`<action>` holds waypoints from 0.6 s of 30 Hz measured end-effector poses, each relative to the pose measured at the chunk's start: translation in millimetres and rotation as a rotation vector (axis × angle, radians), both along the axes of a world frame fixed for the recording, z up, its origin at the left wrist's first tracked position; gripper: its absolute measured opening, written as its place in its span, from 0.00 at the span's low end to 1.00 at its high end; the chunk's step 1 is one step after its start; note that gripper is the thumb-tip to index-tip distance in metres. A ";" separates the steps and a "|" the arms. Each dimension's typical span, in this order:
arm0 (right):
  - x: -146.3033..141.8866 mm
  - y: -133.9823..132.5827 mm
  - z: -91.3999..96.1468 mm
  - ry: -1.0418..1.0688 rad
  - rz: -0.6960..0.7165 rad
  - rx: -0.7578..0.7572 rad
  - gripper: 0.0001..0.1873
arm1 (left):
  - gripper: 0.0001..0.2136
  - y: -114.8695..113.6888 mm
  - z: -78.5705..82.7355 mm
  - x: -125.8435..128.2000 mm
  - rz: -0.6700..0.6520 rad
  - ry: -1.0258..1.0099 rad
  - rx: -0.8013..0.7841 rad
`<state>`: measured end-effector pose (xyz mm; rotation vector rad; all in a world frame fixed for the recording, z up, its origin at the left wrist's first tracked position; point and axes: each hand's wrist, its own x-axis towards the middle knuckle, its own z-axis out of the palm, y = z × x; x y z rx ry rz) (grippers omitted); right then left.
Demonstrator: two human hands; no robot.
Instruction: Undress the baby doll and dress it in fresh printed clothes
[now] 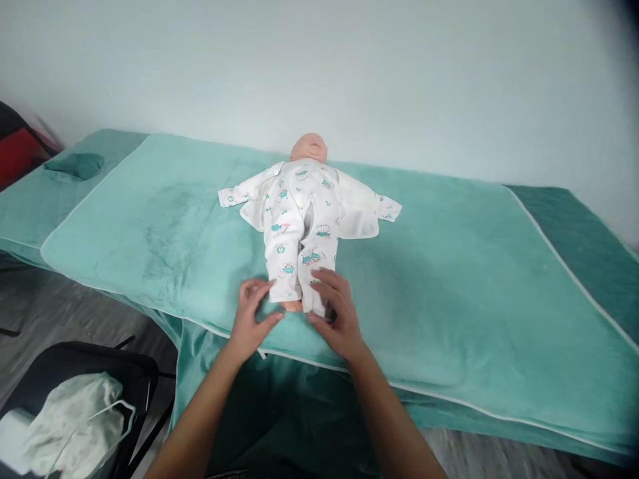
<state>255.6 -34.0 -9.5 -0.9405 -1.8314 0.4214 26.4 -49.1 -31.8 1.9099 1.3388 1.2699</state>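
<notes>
A baby doll (pixel 309 148) lies on its back on the bed, its head toward the wall. It wears white printed trousers (pixel 284 249) and a white printed top (pixel 358 206) with the sleeves spread to both sides and the front panels open. A bare foot (pixel 292 306) shows below the left trouser cuff; the other foot is hidden. My left hand (pixel 252 313) is beside the left cuff, fingers and thumb apart, fingertips at the fabric's edge. My right hand (pixel 339 313) curves loosely over the right trouser leg, thumb near the cuff and fingers spread.
The massage bed (pixel 464 293) has a green cover with white piping and a face hole (pixel 74 166) at the left end. A pale wall (pixel 319 66) stands behind it. At lower left, a black chair (pixel 134 366) carries a bundled light cloth (pixel 80 419) with a cord.
</notes>
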 end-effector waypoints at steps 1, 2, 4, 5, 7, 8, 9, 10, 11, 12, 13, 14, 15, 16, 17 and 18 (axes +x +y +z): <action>-4.2 -4.4 -1.0 -0.048 0.005 0.017 0.26 | 0.27 -6.6 -1.1 3.5 0.008 0.067 0.024; -7.9 -6.8 -1.9 -0.089 -0.001 0.030 0.27 | 0.27 -10.4 -1.5 7.8 0.021 0.140 0.048; -13.1 -7.4 -3.6 -0.138 -0.029 0.036 0.28 | 0.24 -11.5 -1.0 17.2 0.060 0.271 0.104; -14.5 -6.6 -4.5 -0.146 -0.043 0.039 0.28 | 0.22 -10.1 -0.6 21.4 0.081 0.317 0.133; -15.5 -4.9 -6.0 -0.148 -0.065 0.049 0.28 | 0.19 -6.1 -0.7 27.4 0.116 0.354 0.165; -15.5 -4.2 -6.6 -0.151 -0.072 0.053 0.28 | 0.17 -4.4 -1.5 28.7 0.130 0.341 0.166; -15.6 -3.8 -7.2 -0.161 -0.075 0.055 0.28 | 0.16 -3.3 -2.8 28.9 0.139 0.310 0.161; -15.8 -3.6 -7.6 -0.176 -0.079 0.056 0.28 | 0.15 -2.7 -4.5 28.0 0.144 0.262 0.152; -16.5 -3.4 -8.0 -0.193 -0.089 0.056 0.28 | 0.14 -2.7 -6.6 26.3 0.147 0.203 0.144; -17.6 -3.2 -8.3 -0.211 -0.102 0.058 0.27 | 0.13 -2.9 -8.7 24.0 0.149 0.140 0.137; -19.2 -3.0 -8.6 -0.226 -0.120 0.064 0.25 | 0.13 -3.2 -10.8 21.5 0.145 0.083 0.132; -21.2 -2.7 -9.0 -0.234 -0.142 0.072 0.24 | 0.13 -3.4 -12.7 19.0 0.136 0.038 0.131; -23.5 -2.3 -9.5 -0.236 -0.168 0.081 0.22 | 0.13 -3.5 -14.3 16.9 0.125 0.010 0.134; -25.8 -1.9 -10.0 -0.237 -0.192 0.088 0.20 | 0.12 -3.4 -15.6 15.2 0.115 -0.004 0.139; -28.0 -1.6 -10.7 -0.237 -0.213 0.091 0.18 | 0.12 -3.0 -16.7 14.2 0.108 -0.004 0.145; -29.9 -1.2 -11.4 -0.235 -0.229 0.089 0.16 | 0.12 -2.6 -17.6 13.6 0.103 0.001 0.147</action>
